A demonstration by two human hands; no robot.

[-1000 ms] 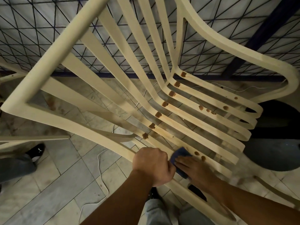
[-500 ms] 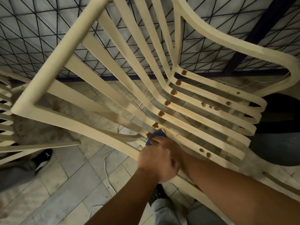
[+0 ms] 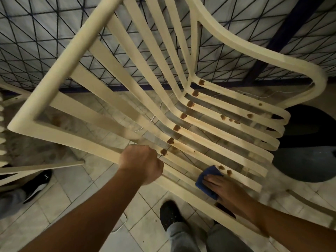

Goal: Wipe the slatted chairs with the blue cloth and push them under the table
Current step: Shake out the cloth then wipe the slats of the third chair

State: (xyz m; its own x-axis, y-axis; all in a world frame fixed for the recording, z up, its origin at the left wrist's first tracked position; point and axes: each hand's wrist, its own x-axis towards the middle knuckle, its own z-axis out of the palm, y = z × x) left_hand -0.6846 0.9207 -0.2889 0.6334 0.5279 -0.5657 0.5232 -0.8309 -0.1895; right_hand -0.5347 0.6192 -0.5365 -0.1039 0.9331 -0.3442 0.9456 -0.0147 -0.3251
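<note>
Cloth: blue cloth (image 3: 209, 172) lies bunched on a near seat slat, lower right of centre, just beside two brown spots (image 3: 183, 115) of the kind dotting the seat.
Chair: slatted chair (image 3: 72, 142) fills most of the frame, backrest toward the upper left.
Step in hand: wiping the seat slats. It likely goes best with firm, flat strokes along each slat, lingering on the spots, the frame steadied.
Right hand (image 3: 225, 190): fingers (image 3: 212, 181) straight and flat, pressing on the cloth.
Left hand (image 3: 141, 164): fingers curled round the near side rail, gripping it.
Around: tiled floor (image 3: 72, 188) below, netting (image 3: 36, 33) across the top.
</note>
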